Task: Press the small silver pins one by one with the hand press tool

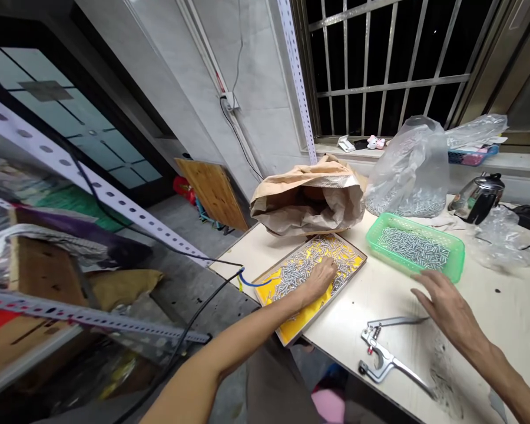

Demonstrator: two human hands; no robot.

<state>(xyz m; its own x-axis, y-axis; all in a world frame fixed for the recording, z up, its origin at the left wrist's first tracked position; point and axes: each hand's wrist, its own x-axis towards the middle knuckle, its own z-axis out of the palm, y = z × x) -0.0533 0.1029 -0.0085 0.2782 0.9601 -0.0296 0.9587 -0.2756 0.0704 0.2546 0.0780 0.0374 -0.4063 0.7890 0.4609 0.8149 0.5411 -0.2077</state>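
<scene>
My left hand point(323, 277) is down among small silver metal pieces point(294, 275), like short pins or screws, in a shallow tray lined in yellow point(291, 330). Its fingers are curled together, and what they hold is hidden. Over the white table, my right hand point(441, 297) is open, thumb and fingers apart, by the near edge of a green plastic basket point(457, 262). Similar silver pieces point(413, 246) fill the basket's bottom. Below and left of that hand lies a metal hand-press plier point(386, 365) with its handles spread.
Behind the tray stands an open brown paper bag point(309, 206), beside a clear plastic bag point(410, 168) with silver pieces in it. A kettle point(486, 191) is at the back right. A black cable point(194, 312) with a blue wire reaches the tray's left edge.
</scene>
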